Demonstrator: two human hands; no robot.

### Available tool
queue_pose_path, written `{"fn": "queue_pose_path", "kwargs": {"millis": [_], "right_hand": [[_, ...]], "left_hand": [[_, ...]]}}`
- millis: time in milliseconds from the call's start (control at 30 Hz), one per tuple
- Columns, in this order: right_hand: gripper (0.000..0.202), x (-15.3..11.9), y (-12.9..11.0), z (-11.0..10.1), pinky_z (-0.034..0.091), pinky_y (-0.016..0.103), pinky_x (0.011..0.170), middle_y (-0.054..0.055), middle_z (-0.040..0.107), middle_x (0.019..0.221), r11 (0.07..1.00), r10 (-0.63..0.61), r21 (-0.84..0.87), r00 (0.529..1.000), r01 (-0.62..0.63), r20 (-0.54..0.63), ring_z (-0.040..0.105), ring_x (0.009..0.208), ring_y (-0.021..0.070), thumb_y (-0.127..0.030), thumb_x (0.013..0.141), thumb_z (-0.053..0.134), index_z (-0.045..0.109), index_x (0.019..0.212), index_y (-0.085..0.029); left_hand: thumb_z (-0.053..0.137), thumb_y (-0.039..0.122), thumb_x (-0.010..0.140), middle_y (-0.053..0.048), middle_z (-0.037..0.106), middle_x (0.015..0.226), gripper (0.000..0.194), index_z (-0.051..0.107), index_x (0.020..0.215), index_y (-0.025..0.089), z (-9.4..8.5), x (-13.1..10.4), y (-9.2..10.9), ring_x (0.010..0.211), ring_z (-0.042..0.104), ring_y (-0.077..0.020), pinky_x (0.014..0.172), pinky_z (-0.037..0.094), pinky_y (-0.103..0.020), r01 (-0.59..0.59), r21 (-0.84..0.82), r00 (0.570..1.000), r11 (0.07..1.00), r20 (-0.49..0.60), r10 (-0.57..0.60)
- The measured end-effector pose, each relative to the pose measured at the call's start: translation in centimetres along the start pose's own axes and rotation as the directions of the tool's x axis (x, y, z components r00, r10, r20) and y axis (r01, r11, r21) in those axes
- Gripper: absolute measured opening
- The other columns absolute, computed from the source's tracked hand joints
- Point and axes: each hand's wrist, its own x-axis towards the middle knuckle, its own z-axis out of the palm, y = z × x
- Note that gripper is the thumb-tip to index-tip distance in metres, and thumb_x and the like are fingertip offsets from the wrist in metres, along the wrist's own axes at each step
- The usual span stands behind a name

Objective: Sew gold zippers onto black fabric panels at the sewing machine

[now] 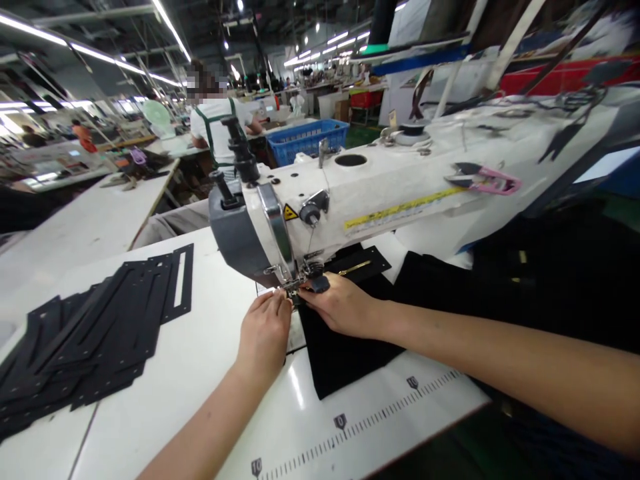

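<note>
A white sewing machine (400,180) spans the table, its presser foot and needle area low at the centre. Just left of the presser foot, my left hand (266,327) has its fingers pinched together at the edge of the work. On the other side, my right hand (345,305) lies on a black fabric piece (345,360), fingers pressed together by the foot. Behind that hand a gold zipper (356,268) shows on a black strip. The fingertips of both hands are partly hidden by the machine's parts.
Black cut frames (125,313) lie in a loose pile on the left of the white table (210,413). Pink-handled snips (493,180) rest on the machine arm. More dark fabric (560,280) is at right. Beyond stand a blue crate (307,141) and a person (215,127).
</note>
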Motion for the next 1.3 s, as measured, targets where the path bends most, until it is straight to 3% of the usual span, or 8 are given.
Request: {"fn": "queue_pose_path", "kwargs": {"millis": [300, 633, 1300], "right_hand": [[0.022, 0.3, 0.0, 0.2, 0.044, 0.033, 0.082, 0.012, 0.062, 0.101, 0.998, 0.002, 0.057, 0.997, 0.002, -0.081, 0.055, 0.091, 0.0210, -0.009, 0.082, 0.045, 0.060, 0.098, -0.011], [0.003, 0.9, 0.2, 0.3, 0.046, 0.028, 0.075, 0.004, 0.066, 0.086, 0.992, 0.066, 0.117, 0.987, -0.049, -0.147, 0.060, 0.081, 0.0180, -0.016, 0.076, 0.062, 0.065, 0.079, -0.016], [0.012, 0.6, 0.0, 1.2, 0.044, 0.030, 0.080, 0.005, 0.066, 0.088, 0.992, 0.093, 0.106, 0.979, -0.074, -0.184, 0.058, 0.088, 0.0187, -0.017, 0.082, 0.053, 0.065, 0.081, -0.019]], "left_hand": [[0.040, 0.008, 0.085, -0.015, 0.066, 0.088, 0.019, 0.059, 0.085, 0.009, -0.2, -0.2, -0.3, 0.085, 0.063, -0.0235, 0.079, 0.051, -0.038, 0.021, -0.012, 1.000, 1.000, -0.018, -0.022], [0.039, 0.017, 0.089, -0.012, 0.066, 0.096, 0.022, 0.060, 0.083, 0.014, -0.4, -0.7, -0.5, 0.089, 0.063, -0.0211, 0.079, 0.050, -0.037, 0.082, -0.050, 0.996, 0.995, -0.031, -0.084], [0.047, 0.012, 0.085, -0.012, 0.067, 0.092, 0.013, 0.059, 0.084, 0.012, 0.2, -0.4, -0.5, 0.085, 0.063, -0.0222, 0.080, 0.049, -0.038, 0.122, -0.064, 0.992, 0.990, 0.019, -0.121]]}}
